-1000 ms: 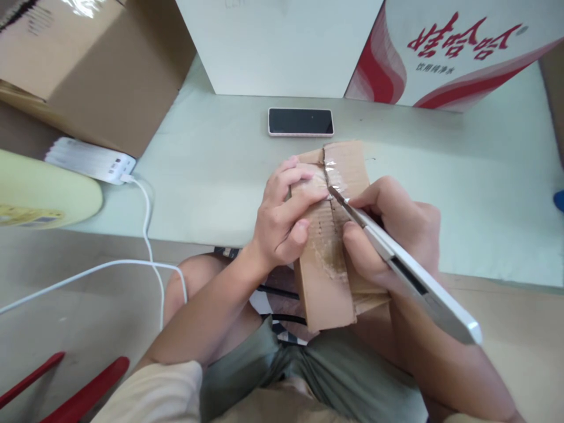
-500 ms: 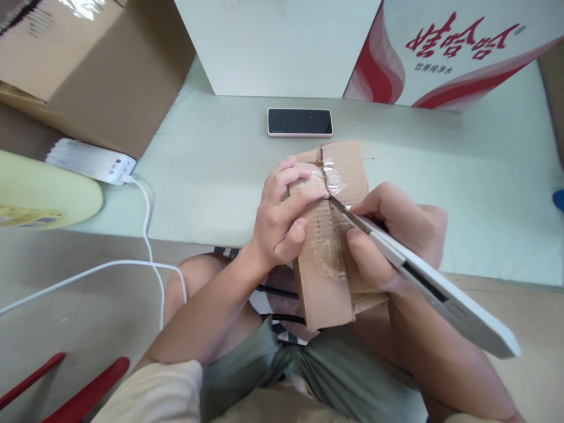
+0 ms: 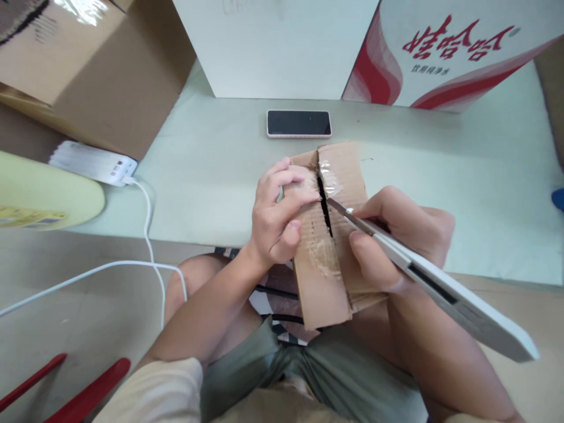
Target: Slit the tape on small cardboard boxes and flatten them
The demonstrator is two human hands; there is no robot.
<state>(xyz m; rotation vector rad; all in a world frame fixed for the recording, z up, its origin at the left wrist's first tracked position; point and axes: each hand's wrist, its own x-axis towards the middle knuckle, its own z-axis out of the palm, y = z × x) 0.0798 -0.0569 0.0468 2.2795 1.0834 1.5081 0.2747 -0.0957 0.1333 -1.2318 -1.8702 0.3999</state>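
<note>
— What has moved?

— Since half a second ago the seam (image 3: 324, 207) has split into a dark gap along the far half of the box (image 3: 326, 288), and the knife (image 3: 445, 294) has slid a little toward me.

— How far along?

— About halfway, I judge. The far stretch is cut, and the near stretch still lies under wrinkled tape (image 3: 321, 258).

— And the hands?

— My left hand (image 3: 275, 226) is clamped on the box's left flap, fingers on top, thumb at the side. My right hand (image 3: 396, 241) is closed round the knife, blade tip in the slit, handle trailing right. The box sits over my lap, at the table (image 3: 211, 170) edge.
</note>
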